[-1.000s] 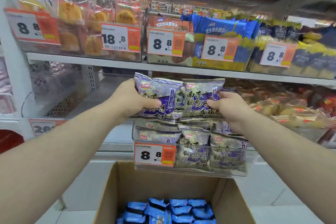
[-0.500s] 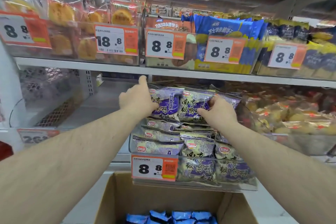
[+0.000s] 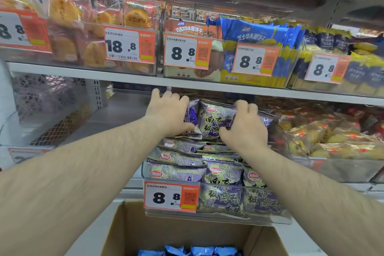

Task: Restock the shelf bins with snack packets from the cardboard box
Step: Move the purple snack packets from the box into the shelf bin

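Purple snack packets (image 3: pixel 216 122) lie on top of a full stack in a clear shelf bin (image 3: pixel 228 218) with an 8.8 price tag (image 3: pixel 170 197). My left hand (image 3: pixel 168 112) grips the left packet, fingers over its top and thumb under it. My right hand (image 3: pixel 244 128) grips the right packet the same way. Both hands reach deep under the upper shelf edge (image 3: pixel 124 78). Below the bin, the open cardboard box (image 3: pixel 128 233) holds blue packets (image 3: pixel 193 251) at its bottom.
A clear bin (image 3: pixel 41 110) stands to the left on the same shelf. To the right is a bin of orange-wrapped snacks (image 3: pixel 332 141). The upper shelf carries bins of cakes (image 3: pixel 83 48) and blue biscuit packs (image 3: pixel 259 33), close above my hands.
Both hands have carried the purple packets from in front of the bin back and onto the top of the stack, under the upper shelf. The view has closed in.
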Tool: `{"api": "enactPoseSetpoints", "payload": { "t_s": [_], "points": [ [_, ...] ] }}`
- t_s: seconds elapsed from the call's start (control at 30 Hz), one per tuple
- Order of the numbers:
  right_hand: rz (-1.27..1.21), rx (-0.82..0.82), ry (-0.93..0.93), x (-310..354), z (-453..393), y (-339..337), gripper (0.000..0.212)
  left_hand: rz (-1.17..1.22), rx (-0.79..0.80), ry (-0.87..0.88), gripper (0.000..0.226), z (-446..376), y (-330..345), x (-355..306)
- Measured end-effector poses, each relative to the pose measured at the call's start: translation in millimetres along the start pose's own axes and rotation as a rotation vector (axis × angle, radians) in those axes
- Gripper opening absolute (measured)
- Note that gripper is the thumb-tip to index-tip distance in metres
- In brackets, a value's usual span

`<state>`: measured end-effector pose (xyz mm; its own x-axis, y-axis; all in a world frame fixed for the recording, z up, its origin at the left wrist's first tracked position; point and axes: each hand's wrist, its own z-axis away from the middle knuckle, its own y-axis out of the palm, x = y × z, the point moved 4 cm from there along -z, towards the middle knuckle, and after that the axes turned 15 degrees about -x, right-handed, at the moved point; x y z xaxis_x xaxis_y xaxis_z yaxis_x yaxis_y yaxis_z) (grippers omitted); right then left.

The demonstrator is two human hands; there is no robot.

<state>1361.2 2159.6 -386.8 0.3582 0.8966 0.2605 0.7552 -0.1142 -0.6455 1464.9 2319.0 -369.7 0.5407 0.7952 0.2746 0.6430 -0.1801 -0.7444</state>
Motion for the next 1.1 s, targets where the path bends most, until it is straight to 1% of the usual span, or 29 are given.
{"api": "enactPoseSetpoints", "payload": {
  "t_s": [0.07,0.1,0.13,0.23,0.27,0.33,0.47,0.53,0.67,0.73,0.8,0.87,0.93,1.0,1.1],
  "points": [
    [-0.006,-0.064,-0.239,10,5,0,0.069,-0.077,0.007,0.014,0.079,-5,0,-4],
    [0.027,-0.039,-0.341,15,8,3,0.072,-0.103,0.011,0.021,0.080,-7,0,-6],
    [0.070,0.021,-0.407,19,11,10,0.076,-0.114,0.020,0.030,0.082,-8,1,-10],
    [0.123,0.282,-0.456,18,12,32,0.082,-0.075,0.110,0.069,0.090,-6,11,-22],
    [0.115,0.337,-0.464,17,10,36,0.083,-0.051,0.141,0.062,0.092,-6,14,-25],
    [0.093,0.379,-0.477,14,6,38,0.083,0.002,0.159,0.001,0.098,-6,19,-25],
    [0.101,0.409,-0.479,9,9,41,0.091,0.075,0.161,-0.100,0.109,-7,23,-22],
    [0.108,0.429,-0.478,9,11,42,0.095,0.101,0.205,-0.108,0.106,-6,25,-24],
    [0.087,0.429,-0.446,8,10,37,0.092,0.178,0.242,-0.143,0.105,-5,24,-21],
    [0.049,0.381,-0.435,5,13,30,0.089,0.198,0.204,-0.161,0.105,-2,20,-21],
    [0.029,0.265,-0.374,-4,13,20,0.086,0.189,0.145,-0.155,0.106,3,14,-25],
    [0.053,0.134,-0.235,-19,6,11,0.087,0.160,0.089,-0.108,0.106,9,10,-34],
    [0.097,0.093,-0.103,-33,-4,8,0.089,0.155,0.080,-0.030,0.102,14,11,-45],
    [0.124,0.156,-0.065,-40,-14,14,0.090,0.161,0.121,0.024,0.096,16,15,-53],
    [0.125,0.344,-0.100,-41,-21,33,0.087,0.193,0.236,0.009,0.086,10,22,-58]
  ]
}}
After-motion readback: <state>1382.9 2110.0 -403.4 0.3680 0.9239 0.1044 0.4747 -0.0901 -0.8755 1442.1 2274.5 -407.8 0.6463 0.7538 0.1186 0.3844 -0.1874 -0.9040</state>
